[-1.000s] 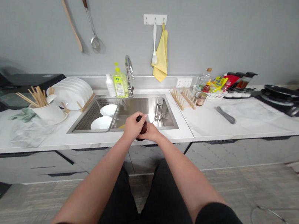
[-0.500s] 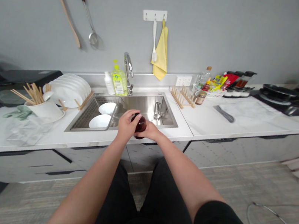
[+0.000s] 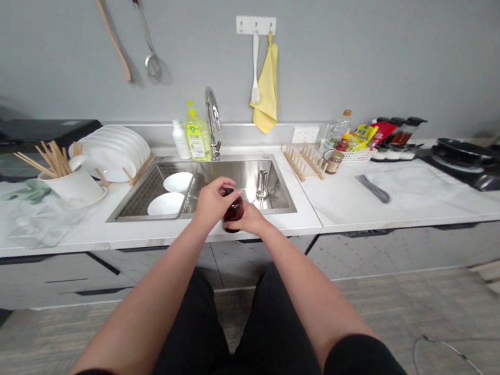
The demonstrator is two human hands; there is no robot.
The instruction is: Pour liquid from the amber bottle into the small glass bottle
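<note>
Over the front edge of the sink (image 3: 292, 209) I hold a dark reddish-brown bottle (image 3: 234, 211). Its body is wrapped by my right hand (image 3: 253, 218), which comes from the right side. The fingers of my left hand (image 3: 213, 202) are closed at its black top (image 3: 229, 192), on the left and above. Part of the bottle is covered by my fingers, and no label shows. Behind the hands, two white bowls (image 3: 166, 205) sit in the rack (image 3: 137, 190) at the sink's left side, and a metal fitting (image 3: 262, 184) stands in the basin.
Left of the sink are stacked white plates (image 3: 117, 149), a white container (image 3: 74, 186) with chopsticks and a crumpled clear bag (image 3: 45, 222). A chrome tap (image 3: 212, 120) and a green soap bottle (image 3: 197, 136) stand behind. Rightward are a wooden rack (image 3: 303, 161), a jar (image 3: 333, 162) and grey tongs-like utensil (image 3: 373, 188).
My left hand's fingers have shifted slightly at the bottle's top, and more of the bottle's body shows. My right hand keeps its hold. The view has moved slightly.
</note>
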